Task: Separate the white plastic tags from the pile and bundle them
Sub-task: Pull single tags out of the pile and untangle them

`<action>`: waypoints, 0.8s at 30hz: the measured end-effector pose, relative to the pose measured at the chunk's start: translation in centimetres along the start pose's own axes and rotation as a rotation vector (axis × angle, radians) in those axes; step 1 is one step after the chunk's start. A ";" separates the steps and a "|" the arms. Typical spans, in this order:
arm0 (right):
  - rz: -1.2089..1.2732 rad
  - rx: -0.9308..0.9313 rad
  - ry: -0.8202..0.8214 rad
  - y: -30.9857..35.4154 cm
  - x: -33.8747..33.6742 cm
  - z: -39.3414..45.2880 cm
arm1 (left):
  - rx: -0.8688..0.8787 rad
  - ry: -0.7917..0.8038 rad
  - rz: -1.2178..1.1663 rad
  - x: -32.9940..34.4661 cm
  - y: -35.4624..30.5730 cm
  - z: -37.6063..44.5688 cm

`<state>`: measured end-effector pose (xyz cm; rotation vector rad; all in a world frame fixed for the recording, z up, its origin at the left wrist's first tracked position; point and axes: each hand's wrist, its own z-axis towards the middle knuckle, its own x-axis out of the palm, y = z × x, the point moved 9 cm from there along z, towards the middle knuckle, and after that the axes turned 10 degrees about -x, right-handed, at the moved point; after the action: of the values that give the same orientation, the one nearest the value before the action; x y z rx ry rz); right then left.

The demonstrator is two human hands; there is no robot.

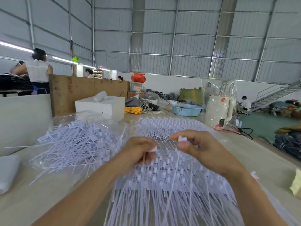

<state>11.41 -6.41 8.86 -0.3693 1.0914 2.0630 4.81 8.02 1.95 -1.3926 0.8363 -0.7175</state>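
Note:
A big sheet-like mass of joined white plastic tags (172, 180) lies on the table in front of me, their thin tails running toward me. A loose pile of separated white tags (76, 144) lies on clear plastic to the left. My left hand (138, 152) hovers over the mass with curled fingers and pinches a white tag head with its tails. My right hand (200, 147) is just to the right and pinches another small white tag head (182, 139) between thumb and fingers. The motion blurs the hands slightly.
A white box (101, 105) stands behind the pile, with a yellow cord (132, 110) and a blue basket (187, 110) further back. A white appliance in clear wrapping (218, 108) stands at right. A yellowish cloth (296, 185) lies at the table's right edge. People work in the background.

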 end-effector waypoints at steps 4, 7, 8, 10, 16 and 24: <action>-0.125 -0.001 0.143 -0.9 3.1 0.2 | 0.027 -0.015 -0.037 2.4 0.3 -0.1; -0.044 0.033 -0.009 -2.1 2.7 0.3 | -0.059 0.036 -0.135 3.7 0.7 -0.3; -0.062 0.028 -0.046 -2.4 2.6 0.3 | -0.075 0.068 -0.141 4.2 0.8 -0.4; -0.209 -0.029 -0.101 -2.1 2.4 0.4 | -0.051 0.099 -0.074 4.8 0.7 -0.7; -0.514 -0.125 -0.073 -1.4 2.5 0.5 | 0.009 0.032 -0.046 4.3 0.6 -1.0; -0.401 0.064 0.057 -3.5 1.7 -0.4 | 0.056 -0.063 0.028 3.5 0.2 -0.8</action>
<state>12.78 -4.65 5.65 -0.5683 1.0190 1.6688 6.07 4.65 1.52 -1.3443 0.7788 -0.6678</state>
